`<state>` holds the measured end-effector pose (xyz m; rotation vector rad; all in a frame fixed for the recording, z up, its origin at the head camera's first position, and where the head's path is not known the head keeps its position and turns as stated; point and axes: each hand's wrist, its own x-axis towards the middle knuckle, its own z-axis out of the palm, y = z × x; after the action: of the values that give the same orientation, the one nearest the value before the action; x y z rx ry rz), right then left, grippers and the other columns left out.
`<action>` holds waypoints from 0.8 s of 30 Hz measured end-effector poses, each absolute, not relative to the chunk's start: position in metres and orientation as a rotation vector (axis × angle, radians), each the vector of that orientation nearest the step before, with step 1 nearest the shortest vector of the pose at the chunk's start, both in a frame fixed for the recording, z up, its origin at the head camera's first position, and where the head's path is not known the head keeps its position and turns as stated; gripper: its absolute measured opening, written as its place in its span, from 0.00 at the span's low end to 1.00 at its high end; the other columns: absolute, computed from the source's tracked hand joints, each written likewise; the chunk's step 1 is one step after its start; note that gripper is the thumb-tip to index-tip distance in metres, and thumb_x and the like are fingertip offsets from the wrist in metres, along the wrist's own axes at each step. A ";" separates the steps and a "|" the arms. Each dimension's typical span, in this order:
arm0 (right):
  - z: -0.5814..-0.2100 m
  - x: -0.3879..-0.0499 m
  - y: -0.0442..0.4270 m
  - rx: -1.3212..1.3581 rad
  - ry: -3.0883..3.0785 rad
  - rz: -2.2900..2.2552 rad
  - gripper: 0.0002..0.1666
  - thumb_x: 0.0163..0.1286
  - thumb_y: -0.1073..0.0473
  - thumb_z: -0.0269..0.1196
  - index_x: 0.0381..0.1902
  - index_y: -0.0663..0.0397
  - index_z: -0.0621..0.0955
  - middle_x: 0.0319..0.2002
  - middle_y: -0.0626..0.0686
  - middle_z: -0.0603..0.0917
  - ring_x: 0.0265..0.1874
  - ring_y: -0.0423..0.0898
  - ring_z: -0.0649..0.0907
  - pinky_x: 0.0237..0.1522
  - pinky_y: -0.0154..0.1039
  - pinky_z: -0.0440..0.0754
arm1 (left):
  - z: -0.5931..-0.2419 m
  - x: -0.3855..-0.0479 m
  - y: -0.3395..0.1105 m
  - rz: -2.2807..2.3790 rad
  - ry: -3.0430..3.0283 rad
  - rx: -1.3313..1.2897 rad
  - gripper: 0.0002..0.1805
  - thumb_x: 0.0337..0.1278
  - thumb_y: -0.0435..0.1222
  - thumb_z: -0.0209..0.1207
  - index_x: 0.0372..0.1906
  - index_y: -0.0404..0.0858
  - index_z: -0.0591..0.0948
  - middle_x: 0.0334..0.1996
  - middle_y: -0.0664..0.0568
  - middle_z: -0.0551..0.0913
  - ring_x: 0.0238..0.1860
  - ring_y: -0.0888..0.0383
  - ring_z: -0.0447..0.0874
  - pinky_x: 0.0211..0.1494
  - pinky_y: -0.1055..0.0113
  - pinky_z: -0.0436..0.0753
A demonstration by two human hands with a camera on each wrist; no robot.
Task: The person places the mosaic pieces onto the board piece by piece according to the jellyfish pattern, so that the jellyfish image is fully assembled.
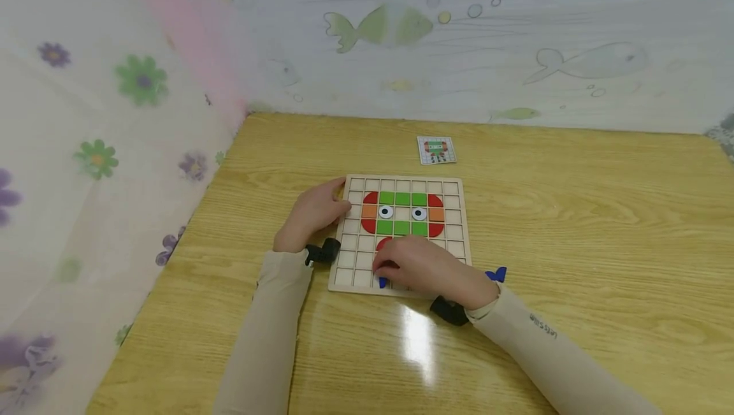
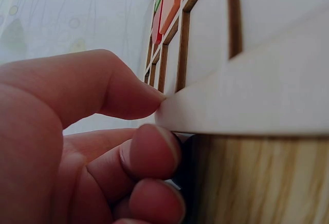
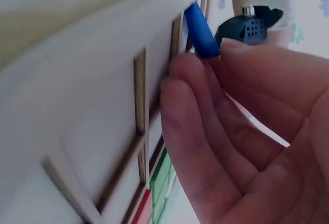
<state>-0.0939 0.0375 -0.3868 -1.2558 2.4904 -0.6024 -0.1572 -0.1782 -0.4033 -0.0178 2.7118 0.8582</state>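
Observation:
A square wooden grid board [image 1: 355, 243] lies on the table, carrying red, orange and green flat pieces and two eye discs [image 1: 386, 212] in a face-like pattern. At its left edge, my left hand [image 1: 314, 213] holds the board, thumb on the rim and fingers curled beside it. Over the board's lower part, my right hand [image 1: 421, 265] pinches a blue piece [image 3: 202, 31] between thumb and fingers at a cell near the front edge. A red piece [image 1: 383, 243] shows just above this hand, which hides several cells.
Behind the board lies a small picture card [image 1: 436, 150] with a similar coloured pattern. Loose blue pieces [image 1: 496, 274] rest on the wooden table [image 1: 573, 230] just right of the board, partly behind the right wrist. Patterned walls [image 1: 378, 77] border the table's back and left.

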 end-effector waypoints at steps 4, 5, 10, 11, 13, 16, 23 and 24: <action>-0.385 -0.095 0.040 -1.265 2.462 -0.570 0.07 0.61 0.53 0.59 0.34 0.44 0.83 0.31 0.38 0.79 0.31 0.34 0.76 0.38 0.33 0.73 | -0.403 -0.158 -0.178 0.851 2.714 -0.014 0.36 0.50 0.43 0.50 0.68 0.49 0.57 0.13 0.53 0.75 0.13 0.57 0.69 0.24 0.63 0.69; -0.385 -0.096 0.040 -1.268 2.457 -0.565 0.06 0.61 0.54 0.59 0.35 0.44 0.82 0.31 0.38 0.79 0.32 0.34 0.76 0.39 0.33 0.73 | -0.403 -0.158 -0.178 0.844 2.717 -0.010 0.36 0.50 0.43 0.50 0.68 0.48 0.57 0.13 0.53 0.75 0.13 0.57 0.69 0.24 0.63 0.69; -0.383 -0.097 0.042 -1.249 2.449 -0.587 0.06 0.61 0.56 0.59 0.36 0.43 0.81 0.36 0.38 0.77 0.35 0.34 0.75 0.40 0.33 0.73 | -0.404 -0.160 -0.179 0.823 2.723 0.006 0.36 0.50 0.43 0.50 0.68 0.48 0.57 0.12 0.53 0.75 0.13 0.57 0.69 0.25 0.63 0.69; -0.383 -0.097 0.042 -1.246 2.448 -0.593 0.06 0.61 0.56 0.59 0.36 0.43 0.81 0.36 0.38 0.77 0.35 0.34 0.74 0.41 0.33 0.72 | -0.404 -0.159 -0.179 0.822 2.724 0.005 0.36 0.49 0.43 0.50 0.68 0.48 0.57 0.12 0.53 0.75 0.13 0.57 0.69 0.25 0.63 0.69; -0.383 -0.097 0.043 -1.241 2.440 -0.598 0.07 0.60 0.57 0.60 0.37 0.43 0.81 0.36 0.38 0.77 0.35 0.35 0.74 0.41 0.33 0.72 | -0.404 -0.159 -0.179 0.823 2.723 0.004 0.36 0.50 0.43 0.50 0.68 0.48 0.57 0.12 0.53 0.75 0.12 0.57 0.69 0.25 0.63 0.69; -0.383 -0.097 0.043 -1.262 2.418 -0.580 0.07 0.60 0.58 0.60 0.37 0.44 0.81 0.35 0.39 0.77 0.34 0.35 0.74 0.41 0.33 0.72 | -0.404 -0.158 -0.178 0.821 2.724 0.005 0.36 0.50 0.43 0.50 0.68 0.48 0.57 0.12 0.53 0.75 0.12 0.57 0.69 0.24 0.64 0.69; -0.388 -0.095 0.040 -1.310 2.401 -0.553 0.06 0.59 0.58 0.61 0.35 0.42 0.82 0.30 0.38 0.76 0.29 0.36 0.72 0.35 0.31 0.71 | -0.403 -0.159 -0.178 0.805 2.727 0.020 0.35 0.52 0.44 0.51 0.68 0.48 0.57 0.12 0.53 0.75 0.12 0.57 0.69 0.23 0.64 0.69; -0.388 -0.095 0.039 -1.317 2.404 -0.552 0.06 0.59 0.58 0.61 0.35 0.42 0.82 0.30 0.38 0.76 0.28 0.36 0.72 0.34 0.31 0.71 | -0.403 -0.159 -0.178 0.803 2.728 0.020 0.35 0.52 0.44 0.51 0.68 0.48 0.57 0.12 0.53 0.75 0.12 0.57 0.69 0.23 0.64 0.69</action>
<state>-0.0952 0.0393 -0.3884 -1.3175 2.4045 -0.5525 -0.1591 -0.1781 -0.4029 0.0200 2.7284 0.8029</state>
